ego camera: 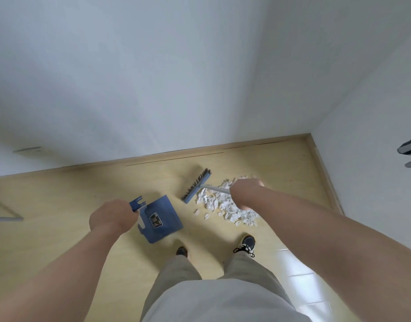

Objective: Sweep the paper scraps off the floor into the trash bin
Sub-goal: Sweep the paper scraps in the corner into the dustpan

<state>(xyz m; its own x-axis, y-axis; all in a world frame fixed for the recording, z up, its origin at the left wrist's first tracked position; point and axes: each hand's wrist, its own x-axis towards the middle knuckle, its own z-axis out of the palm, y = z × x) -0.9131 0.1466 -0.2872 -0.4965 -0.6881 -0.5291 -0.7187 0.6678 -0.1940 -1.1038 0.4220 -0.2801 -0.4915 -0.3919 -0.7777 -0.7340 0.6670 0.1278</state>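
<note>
Left hand [111, 217], near left: fingers closed round the handle of the dustpan [162, 219], held low beside the pile, likely ready to catch. Right hand [245, 191]: fingers wrapped round the broom [197, 185] stick, brush at the left edge of the paper scraps [225, 205], which are heaped on the floor [60, 205] toward the far-right corner. No bin in view.

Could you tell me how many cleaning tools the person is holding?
2: the blue dustpan in the left hand; the broom in the right hand, its head beside the paper scraps. None looks hidden.
</note>
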